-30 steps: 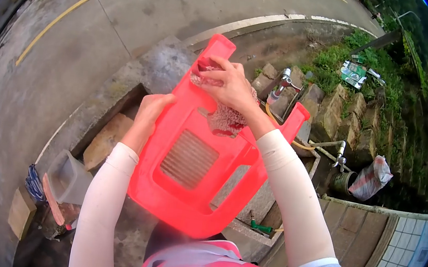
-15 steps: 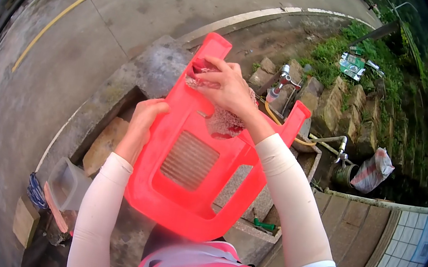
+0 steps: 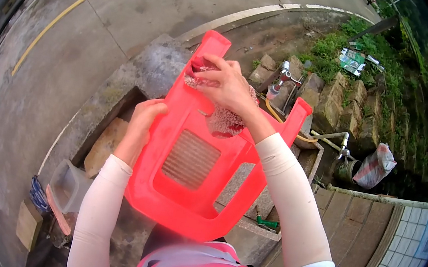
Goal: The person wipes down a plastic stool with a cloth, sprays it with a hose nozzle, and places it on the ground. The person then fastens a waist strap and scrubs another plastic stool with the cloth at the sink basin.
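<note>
A red plastic stool (image 3: 182,213) is held up in front of my body, tilted, with its legs pointing away from me. My left hand (image 3: 142,124) is closed around its left edge, the thumb lying on the near face. In my right hand (image 3: 228,88) is a fuzzy pink-and-red cloth (image 3: 226,121), pressed against the stool near the base of the upper left leg. Part of the cloth hangs down below the palm, over the stool's frame. Some of my right fingertips are hidden in the cloth folds.
Beyond the stool stand a metal tap (image 3: 284,78) and a second tap on a pipe (image 3: 343,145). A concrete basin (image 3: 261,229) holds a green fitting (image 3: 267,223). At left are a clear plastic tub (image 3: 69,185) and stone slab (image 3: 104,146). A woven sack (image 3: 376,167) leans at right.
Both hands, the cloth and the stool stay almost in the same place. The view has shifted very slightly.
</note>
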Demonstrator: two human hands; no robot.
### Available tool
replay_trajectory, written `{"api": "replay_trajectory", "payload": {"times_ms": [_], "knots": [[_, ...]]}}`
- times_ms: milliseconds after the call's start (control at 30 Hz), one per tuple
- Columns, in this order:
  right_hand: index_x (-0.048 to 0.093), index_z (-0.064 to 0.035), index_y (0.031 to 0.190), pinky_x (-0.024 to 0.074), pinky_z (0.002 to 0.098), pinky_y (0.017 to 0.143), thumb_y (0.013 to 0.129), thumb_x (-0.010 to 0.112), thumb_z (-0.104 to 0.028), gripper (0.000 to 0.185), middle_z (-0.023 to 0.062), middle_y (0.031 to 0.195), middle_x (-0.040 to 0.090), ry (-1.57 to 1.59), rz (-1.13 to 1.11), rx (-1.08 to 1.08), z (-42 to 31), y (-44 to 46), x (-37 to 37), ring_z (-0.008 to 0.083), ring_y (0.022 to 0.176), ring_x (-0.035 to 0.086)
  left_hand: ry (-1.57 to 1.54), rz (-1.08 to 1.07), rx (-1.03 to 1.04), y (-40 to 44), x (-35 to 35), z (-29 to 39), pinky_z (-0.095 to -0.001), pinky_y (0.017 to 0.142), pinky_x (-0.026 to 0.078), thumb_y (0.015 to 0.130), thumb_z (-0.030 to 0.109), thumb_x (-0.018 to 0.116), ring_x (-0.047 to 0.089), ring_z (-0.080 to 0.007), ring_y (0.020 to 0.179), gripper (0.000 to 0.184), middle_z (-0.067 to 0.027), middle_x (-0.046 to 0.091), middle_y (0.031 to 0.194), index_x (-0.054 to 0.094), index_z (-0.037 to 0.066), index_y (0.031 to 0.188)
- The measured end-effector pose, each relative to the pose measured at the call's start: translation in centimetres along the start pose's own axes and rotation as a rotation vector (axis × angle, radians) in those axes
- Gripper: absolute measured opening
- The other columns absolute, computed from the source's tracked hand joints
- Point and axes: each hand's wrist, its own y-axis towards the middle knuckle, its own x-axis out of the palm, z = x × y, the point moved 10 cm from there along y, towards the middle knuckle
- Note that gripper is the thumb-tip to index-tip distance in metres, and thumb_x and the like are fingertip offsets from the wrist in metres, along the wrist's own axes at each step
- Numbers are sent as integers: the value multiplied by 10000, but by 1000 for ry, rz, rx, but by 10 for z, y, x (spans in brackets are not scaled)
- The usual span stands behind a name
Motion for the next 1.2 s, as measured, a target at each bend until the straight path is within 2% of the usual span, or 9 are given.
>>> {"api": "replay_trajectory", "payload": {"times_ms": [467, 567, 667, 700, 800, 833, 967, 1033, 1200], "knots": [[764, -254, 986, 464, 380, 925, 692, 792, -357, 312, -56, 1338, 537, -59, 3, 9, -3, 0, -1, 257, 1126, 481, 192, 97, 86, -2, 2, 9, -256, 747, 476, 776, 100, 600, 607, -123, 831, 325, -73, 661, 921, 630, -88, 1040], [763, -254, 987, 461, 390, 923, 702, 783, -345, 299, -51, 1335, 539, -71, 7, -11, -2, -1, 0, 259, 1132, 479, 88, 34, 91, 1, -3, 2, -308, 777, 484, 784, 150, 604, 632, -209, 847, 359, -112, 668, 900, 624, -97, 1044], [750, -258, 1017, 456, 429, 881, 730, 746, -307, 291, -36, 1319, 547, -196, 34, -61, -14, -4, -2, 268, 1139, 478, 859, 40, 665, -38, 28, 49, -372, 855, 478, 792, 230, 629, 613, -332, 973, 509, -228, 636, 1058, 562, -118, 1158], [743, -261, 1031, 452, 439, 857, 740, 727, -284, 293, -31, 1315, 549, -318, 54, -68, -29, -7, 0, 270, 1137, 478, 1375, 259, 844, -55, 43, 40, -432, 894, 470, 762, 289, 691, 536, -422, 1099, 757, -321, 477, 1295, 401, -128, 1323], [712, -215, 1086, 428, 428, 759, 772, 672, -248, 318, -9, 1309, 554, -587, 102, -187, -57, -15, 16, 283, 1087, 488, 1581, 277, 711, -62, 62, 43, -452, 867, 493, 736, 289, 733, 496, -420, 1158, 941, -323, 275, 1453, 227, -137, 1405], [699, -207, 1108, 428, 426, 759, 757, 672, -228, 353, -9, 1330, 539, -623, 81, -219, -59, -15, 21, 289, 1086, 485, 1483, 225, 560, -54, 55, 39, -472, 818, 510, 707, 276, 762, 533, -422, 1103, 1011, -314, 262, 1455, 175, -59, 1458], [652, -197, 1183, 427, 412, 759, 712, 681, -188, 472, -15, 1397, 482, -695, -117, -330, -55, -45, 13, 308, 1082, 473, 1549, 167, 447, -61, 66, 43, -484, 761, 520, 689, 224, 754, 595, -419, 945, 1035, -271, 358, 1382, 144, 148, 1522], [639, -211, 1200, 428, 410, 759, 678, 696, -176, 526, -26, 1430, 444, -685, -314, -263, -38, -81, -2, 321, 1084, 463, 1543, 186, 457, -63, 66, 45, -482, 722, 522, 671, 165, 708, 605, -405, 925, 1014, -236, 422, 1305, 156, 153, 1521], [685, -232, 1109, 444, 392, 765, 720, 667, -168, 395, -63, 1362, 525, -536, -214, -242, -1, -149, -69, 323, 1035, 489, 1526, 139, 536, -63, 72, 45, -472, 696, 516, 665, 143, 690, 602, -391, 878, 1008, -207, 457, 1215, 156, 133, 1520]]}}
